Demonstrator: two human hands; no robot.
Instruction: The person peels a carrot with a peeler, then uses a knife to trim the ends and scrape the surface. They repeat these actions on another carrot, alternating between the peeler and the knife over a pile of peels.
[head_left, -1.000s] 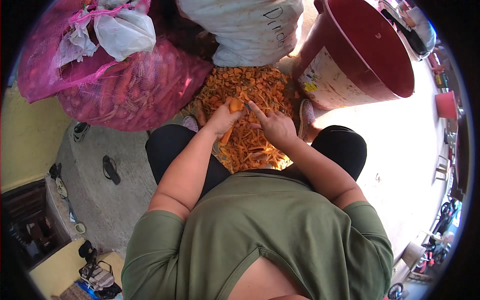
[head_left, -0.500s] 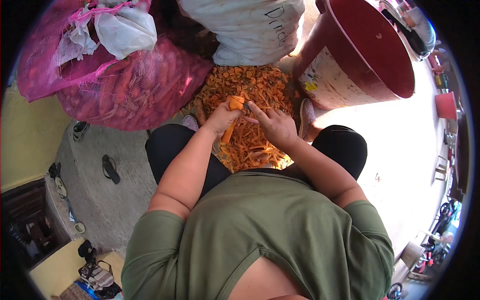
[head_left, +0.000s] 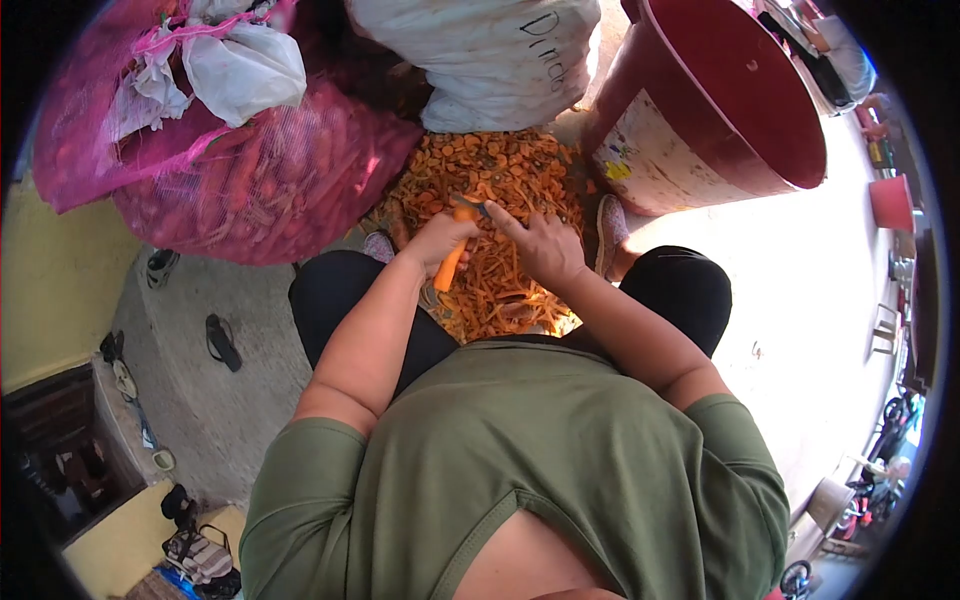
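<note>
Left hand (head_left: 438,240) is clamping carrot (head_left: 449,268) steady mid-frame, right hand (head_left: 545,248) is pinching small blade (head_left: 479,208) above peel pile (head_left: 510,165) catching scraps.

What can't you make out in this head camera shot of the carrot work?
Head view, tool in the right hand: too small, mostly covered by fingers.
Head view, carrot: partly hidden by the left hand and its grip.
Head view, white sack: top cut off by the frame edge.
</note>
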